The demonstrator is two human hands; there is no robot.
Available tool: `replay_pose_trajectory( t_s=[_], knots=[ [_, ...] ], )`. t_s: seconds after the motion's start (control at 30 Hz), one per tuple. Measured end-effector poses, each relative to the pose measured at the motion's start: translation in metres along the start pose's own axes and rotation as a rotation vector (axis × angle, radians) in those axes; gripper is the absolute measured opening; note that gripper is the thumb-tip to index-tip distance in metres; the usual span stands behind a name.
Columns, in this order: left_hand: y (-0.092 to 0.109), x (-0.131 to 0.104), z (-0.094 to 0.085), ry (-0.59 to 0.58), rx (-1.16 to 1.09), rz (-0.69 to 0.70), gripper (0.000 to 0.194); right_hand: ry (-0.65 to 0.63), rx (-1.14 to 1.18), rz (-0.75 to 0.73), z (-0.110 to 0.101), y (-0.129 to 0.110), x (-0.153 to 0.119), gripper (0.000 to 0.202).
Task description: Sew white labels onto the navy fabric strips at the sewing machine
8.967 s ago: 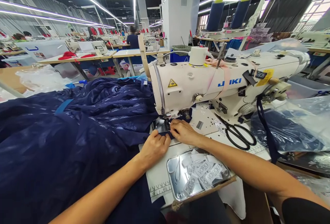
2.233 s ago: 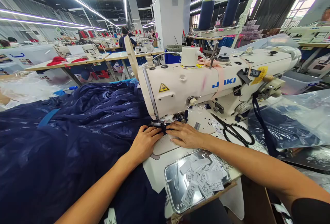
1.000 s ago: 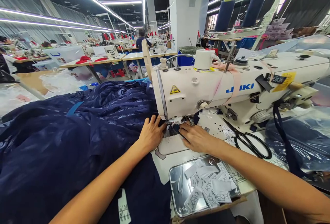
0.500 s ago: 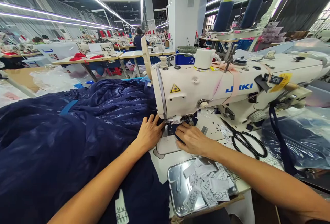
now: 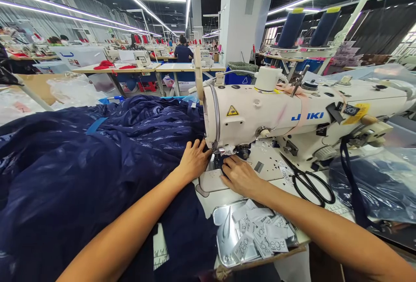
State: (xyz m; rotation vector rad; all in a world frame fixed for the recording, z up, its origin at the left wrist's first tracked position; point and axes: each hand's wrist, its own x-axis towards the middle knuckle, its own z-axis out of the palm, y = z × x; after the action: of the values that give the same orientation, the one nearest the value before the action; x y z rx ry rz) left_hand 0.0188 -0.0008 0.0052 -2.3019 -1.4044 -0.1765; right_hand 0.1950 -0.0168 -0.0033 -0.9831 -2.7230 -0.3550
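Note:
A white JUKI sewing machine (image 5: 279, 113) stands in front of me. A big heap of dark blue fabric (image 5: 81, 160) spreads over the table to its left. My left hand (image 5: 195, 160) lies flat on the fabric just left of the needle. My right hand (image 5: 238, 175) presses a small dark blue piece down on the machine bed right under the presser foot, fingers pointing left. Neither hand grips anything; both hold cloth flat.
A metal tray (image 5: 224, 238) with several white woven labels sits at the table's front edge. Black scissors (image 5: 308, 182) lie right of the needle. A plastic bag with blue cloth (image 5: 373, 178) is at far right. Two blue thread cones (image 5: 290, 28) stand behind. A person sits at distant tables.
Both hands have slid a little farther toward the needle with the cloth since a second ago; the view has shifted slightly to the left.

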Motion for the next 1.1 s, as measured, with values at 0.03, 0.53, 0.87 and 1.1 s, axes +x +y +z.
replay_pose_trajectory(
  t_s=[0.03, 0.53, 0.87, 1.1],
  knots=[
    [0.000, 0.001, 0.001, -0.002, -0.001, -0.004, 0.021, -0.002, 0.000, 0.010, 0.000, -0.001, 0.001, 0.020],
    [0.006, -0.017, -0.030, -0.100, 0.008, 0.049, 0.021, -0.008, -0.079, 0.047, 0.007, 0.031, -0.003, 0.019],
    [0.000, -0.098, -0.077, -0.318, -0.375, 0.204, 0.031, -0.053, -0.033, 0.033, 0.007, 0.034, -0.003, 0.022],
    [0.010, -0.076, -0.097, 0.001, -0.717, -0.020, 0.022, -0.071, 0.206, -0.099, -0.028, 0.034, -0.021, 0.019]
  ],
)
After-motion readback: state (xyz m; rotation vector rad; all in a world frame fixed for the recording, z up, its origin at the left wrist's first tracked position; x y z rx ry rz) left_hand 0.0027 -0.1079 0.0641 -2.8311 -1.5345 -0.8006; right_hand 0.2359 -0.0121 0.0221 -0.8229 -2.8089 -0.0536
